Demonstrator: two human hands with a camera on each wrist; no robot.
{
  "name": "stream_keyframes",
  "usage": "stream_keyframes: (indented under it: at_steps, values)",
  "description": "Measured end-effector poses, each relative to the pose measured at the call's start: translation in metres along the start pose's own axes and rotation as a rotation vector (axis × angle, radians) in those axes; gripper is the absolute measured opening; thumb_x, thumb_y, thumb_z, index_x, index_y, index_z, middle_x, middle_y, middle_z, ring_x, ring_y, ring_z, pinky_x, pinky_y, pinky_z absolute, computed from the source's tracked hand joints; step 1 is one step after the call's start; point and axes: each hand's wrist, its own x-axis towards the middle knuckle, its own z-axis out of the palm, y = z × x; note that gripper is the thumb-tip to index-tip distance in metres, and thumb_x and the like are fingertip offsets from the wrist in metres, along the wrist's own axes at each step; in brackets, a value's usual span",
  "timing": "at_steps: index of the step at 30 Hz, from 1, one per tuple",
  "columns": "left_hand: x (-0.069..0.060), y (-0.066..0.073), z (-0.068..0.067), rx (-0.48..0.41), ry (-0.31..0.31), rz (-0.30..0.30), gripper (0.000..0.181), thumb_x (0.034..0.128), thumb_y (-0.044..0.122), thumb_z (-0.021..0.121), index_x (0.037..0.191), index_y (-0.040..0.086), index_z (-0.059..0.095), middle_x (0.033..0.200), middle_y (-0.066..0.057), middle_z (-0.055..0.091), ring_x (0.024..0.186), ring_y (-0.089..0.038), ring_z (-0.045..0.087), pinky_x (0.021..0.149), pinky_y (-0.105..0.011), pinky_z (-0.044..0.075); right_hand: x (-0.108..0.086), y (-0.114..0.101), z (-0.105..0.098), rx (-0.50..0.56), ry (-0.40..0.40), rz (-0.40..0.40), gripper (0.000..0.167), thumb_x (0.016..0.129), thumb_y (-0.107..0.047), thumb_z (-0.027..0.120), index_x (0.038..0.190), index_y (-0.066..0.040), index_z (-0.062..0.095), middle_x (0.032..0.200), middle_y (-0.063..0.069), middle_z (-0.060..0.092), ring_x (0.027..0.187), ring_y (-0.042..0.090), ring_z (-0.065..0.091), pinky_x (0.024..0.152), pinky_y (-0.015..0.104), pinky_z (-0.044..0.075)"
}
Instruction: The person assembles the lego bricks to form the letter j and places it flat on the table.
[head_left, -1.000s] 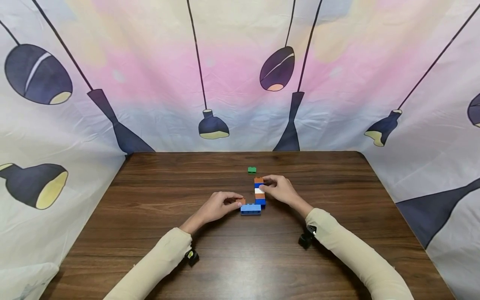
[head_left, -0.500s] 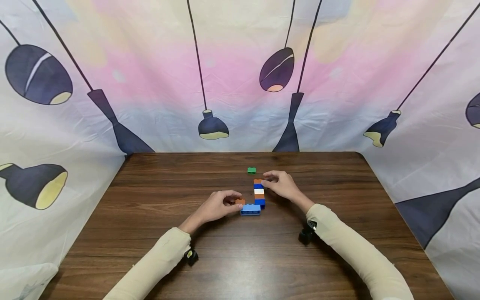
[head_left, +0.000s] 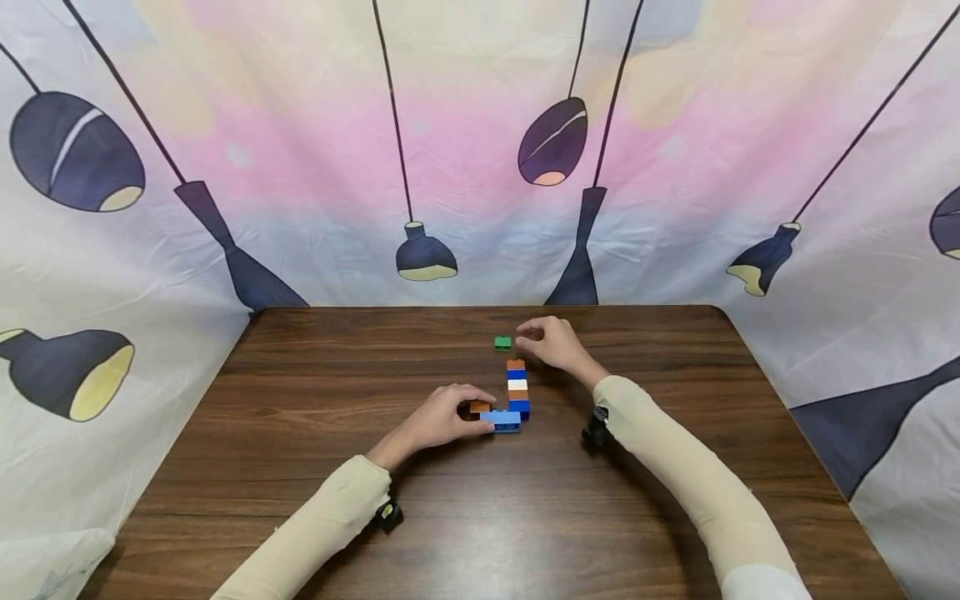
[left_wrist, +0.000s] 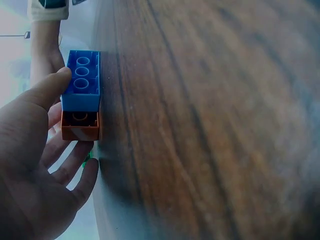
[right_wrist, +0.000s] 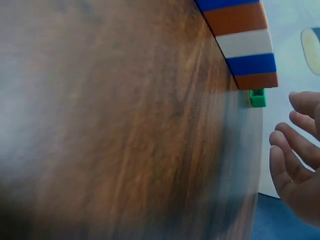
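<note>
In the head view my left hand (head_left: 442, 417) pinches the long light-blue brick (head_left: 506, 422), its thumb on the near face and its fingers behind. Against the left end of that brick is an orange brick (left_wrist: 80, 131). The light-blue brick's right end meets a row of joined bricks (head_left: 517, 390) in blue, orange and white, running away from me and lying on its side. Beyond the row lies a small green brick (head_left: 502, 342). My right hand (head_left: 553, 343) hovers just right of the green brick, fingers loosely bent and apart from it, holding nothing.
The bricks lie on a brown wood-grain table (head_left: 300, 400). A cloth backdrop (head_left: 480, 150) printed with hanging lamps rises behind the table and along both sides.
My right hand has left the row of bricks and moved away from me toward the green brick. My left thumb and fingers have shifted right along the light-blue brick.
</note>
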Motion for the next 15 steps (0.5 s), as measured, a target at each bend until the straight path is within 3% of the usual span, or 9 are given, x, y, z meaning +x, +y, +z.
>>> stream_keyframes:
  at_steps: [9,15]
  values:
    - [0.000,-0.001,0.001,-0.014,-0.003,-0.016,0.042,0.0907,0.039,0.079,0.127,0.018,0.072,0.124,0.002,0.071,0.113,-0.013,0.063,0.096,-0.039,0.051,0.016,-0.002,0.012,-0.047,-0.023,-0.016,0.030,0.100,-0.025,0.069,0.124,-0.007,0.074,0.122,0.011,0.073,0.103,0.026,0.069,0.087,0.044,0.055]
    - [0.000,-0.001,0.001,-0.010,-0.002,-0.032,0.043,0.0905,0.040,0.079,0.127,0.019,0.072,0.124,0.002,0.071,0.112,-0.012,0.064,0.094,-0.038,0.052,0.018,-0.002,0.018,-0.083,-0.051,-0.012,0.023,0.099,-0.021,0.070,0.118,-0.010,0.078,0.112,0.008,0.076,0.088,0.019,0.070,0.079,0.037,0.056]
